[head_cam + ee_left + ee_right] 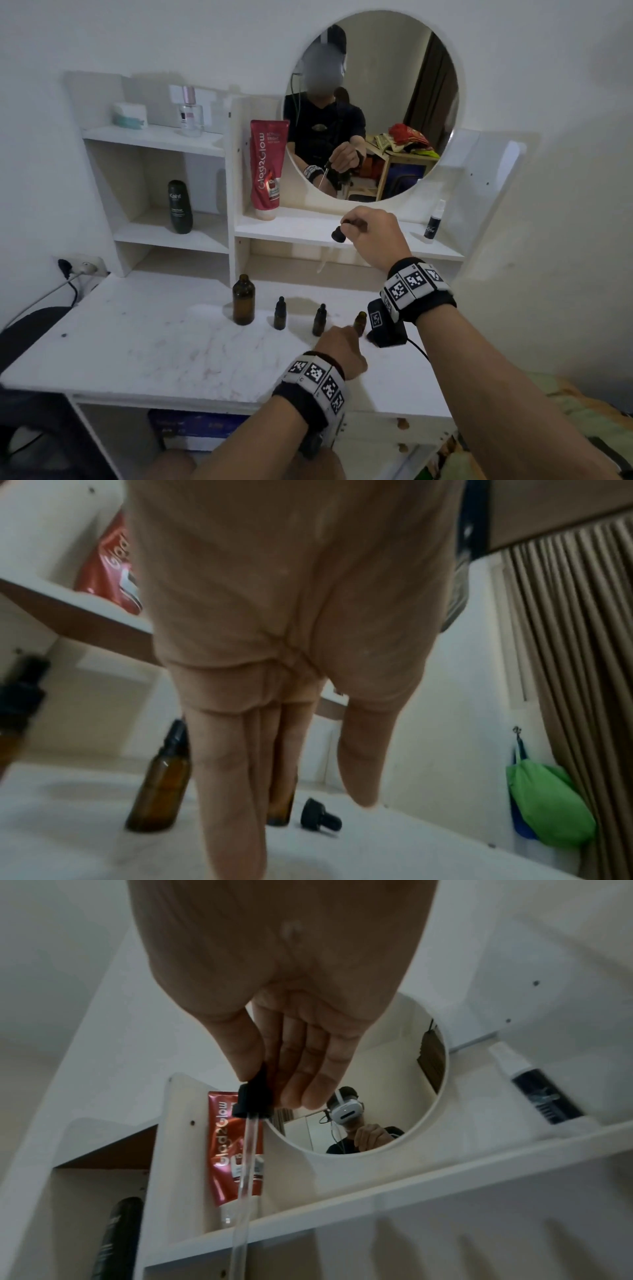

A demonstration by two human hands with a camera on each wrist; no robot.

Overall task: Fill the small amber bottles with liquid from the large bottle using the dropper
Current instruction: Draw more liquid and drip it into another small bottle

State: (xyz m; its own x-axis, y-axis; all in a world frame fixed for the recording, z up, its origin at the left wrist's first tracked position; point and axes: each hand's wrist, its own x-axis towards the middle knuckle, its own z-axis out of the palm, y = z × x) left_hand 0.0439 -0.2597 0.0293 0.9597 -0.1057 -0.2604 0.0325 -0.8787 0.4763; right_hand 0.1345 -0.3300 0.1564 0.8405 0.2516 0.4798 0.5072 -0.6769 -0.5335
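The large amber bottle (pixel 243 300) stands uncapped on the white desk (pixel 154 342). To its right are two small amber bottles (pixel 280 313) (pixel 319 320) with black dropper caps. Further right is an uncapped small bottle (pixel 360 322). My left hand (pixel 344 334) reaches to that uncapped bottle with straight fingers (pixel 226 791); the bottle (pixel 281 804) shows partly behind them, and contact cannot be told. A black cap (pixel 320 817) lies on the desk beside it. My right hand (pixel 356 228) is raised above the row and pinches the dropper (pixel 253 1104) by its black bulb, its glass tube (pixel 245 1177) pointing down.
A black marker-tagged device (pixel 385 323) with a cable sits just right of the bottles. Over the desk runs a shelf (pixel 376 245) with a red tube (pixel 267 168) and a spray bottle (pixel 433 222) below a round mirror (pixel 371 102). A black bottle (pixel 180 207) stands in the left cubby.
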